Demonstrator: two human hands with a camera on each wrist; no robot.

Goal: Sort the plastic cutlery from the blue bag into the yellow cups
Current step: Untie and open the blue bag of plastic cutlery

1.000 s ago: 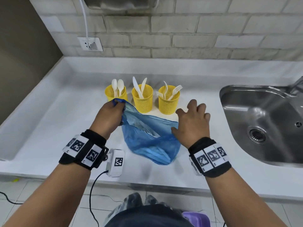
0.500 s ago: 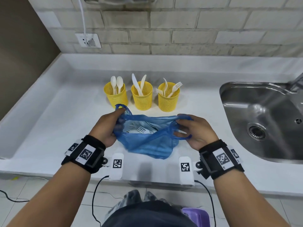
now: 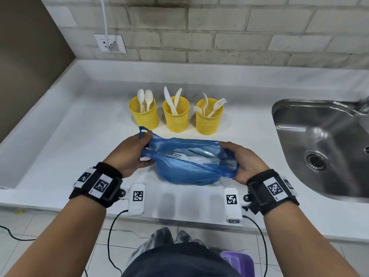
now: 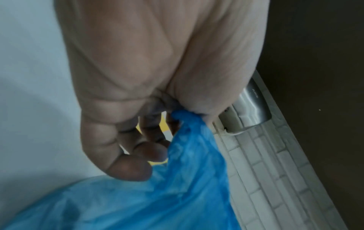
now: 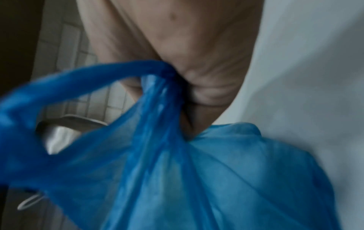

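A blue plastic bag [image 3: 185,170] lies on the white counter, its mouth stretched wide between my hands. My left hand [image 3: 132,154] grips the bag's left handle [image 4: 187,140]; my right hand [image 3: 239,162] grips the right handle [image 5: 157,87]. White plastic cutlery [image 3: 187,156], a fork among it, shows inside the bag. Behind stand three yellow mesh cups: the left cup [image 3: 144,116] holds spoons, the middle cup [image 3: 176,118] holds knives, the right cup [image 3: 208,120] holds forks.
A steel sink [image 3: 323,148] is set into the counter [image 3: 69,140] at the right. A brick-tiled wall with a socket [image 3: 110,44] and a white cable rises behind. Bare counter lies left of the cups.
One second ago my right hand was spread beside the bag while the left held it. Both hands have since taken the handles, pulled the mouth wide and drawn the bag nearer.
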